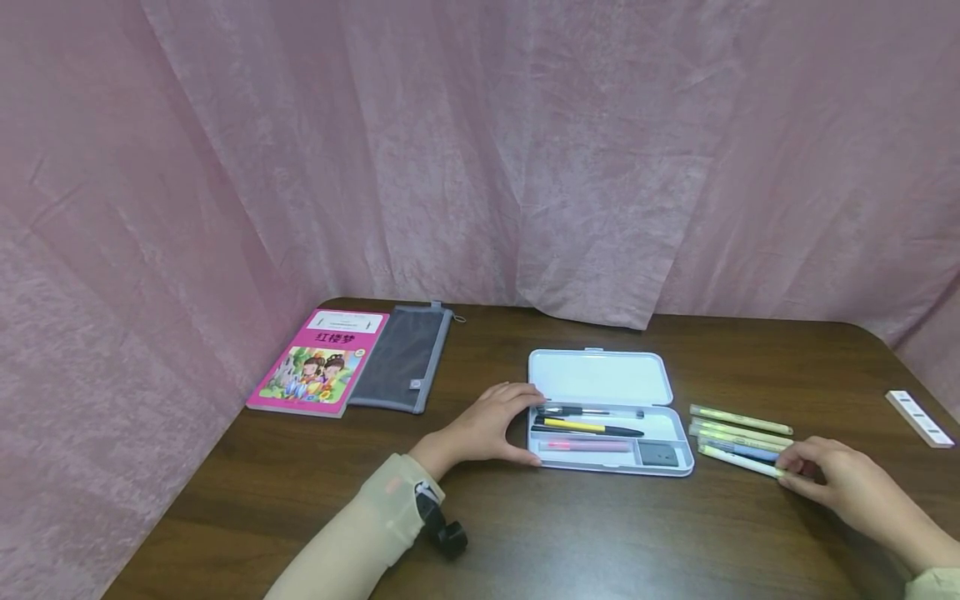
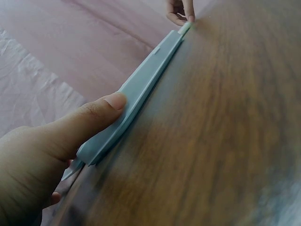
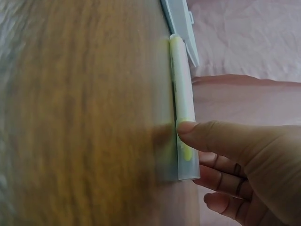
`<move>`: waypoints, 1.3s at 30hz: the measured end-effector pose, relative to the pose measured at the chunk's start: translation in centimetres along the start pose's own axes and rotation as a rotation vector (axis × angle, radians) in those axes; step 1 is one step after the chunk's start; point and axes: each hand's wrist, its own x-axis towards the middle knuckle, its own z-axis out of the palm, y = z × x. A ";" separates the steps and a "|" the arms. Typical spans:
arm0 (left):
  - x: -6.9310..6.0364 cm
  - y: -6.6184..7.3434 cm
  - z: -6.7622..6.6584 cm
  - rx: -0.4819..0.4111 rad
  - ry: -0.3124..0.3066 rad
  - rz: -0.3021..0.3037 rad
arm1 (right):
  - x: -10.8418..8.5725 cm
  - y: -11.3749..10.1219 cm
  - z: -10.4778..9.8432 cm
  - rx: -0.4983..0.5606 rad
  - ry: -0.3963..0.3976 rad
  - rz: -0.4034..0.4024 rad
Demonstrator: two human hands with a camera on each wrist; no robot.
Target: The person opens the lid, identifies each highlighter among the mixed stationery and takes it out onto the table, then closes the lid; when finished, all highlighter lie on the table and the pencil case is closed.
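Observation:
An open white pencil case (image 1: 600, 379) lies on the table with its lid tipped back. Inside are a black pen (image 1: 573, 411), a yellow-and-black pen (image 1: 588, 427), a pink pen (image 1: 588, 446) and a grey eraser (image 1: 658, 454). My left hand (image 1: 483, 425) grips the case's left end, its thumb (image 2: 115, 101) on the near wall and its fingers at the far side. To the right, several highlighters (image 1: 738, 417) lie side by side. My right hand (image 1: 840, 475) pinches the right end of the nearest highlighter (image 3: 182, 82), which is light with yellow parts.
At the far left, a pink book (image 1: 322, 362) lies beside a grey zip pouch (image 1: 401, 358). A white strip with dark marks (image 1: 920, 419) is near the table's right edge. Pink curtains (image 1: 450, 167) hang behind the wooden table (image 1: 570, 542).

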 end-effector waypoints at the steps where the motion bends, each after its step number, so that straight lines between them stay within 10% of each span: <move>1: 0.0 0.0 0.0 0.000 0.001 0.001 | 0.1 0.0 0.0 0.000 0.008 -0.005; 39: 0.0 -0.1 0.1 0.015 0.002 0.002 | 8.3 -7.2 -3.4 0.015 -0.130 -0.049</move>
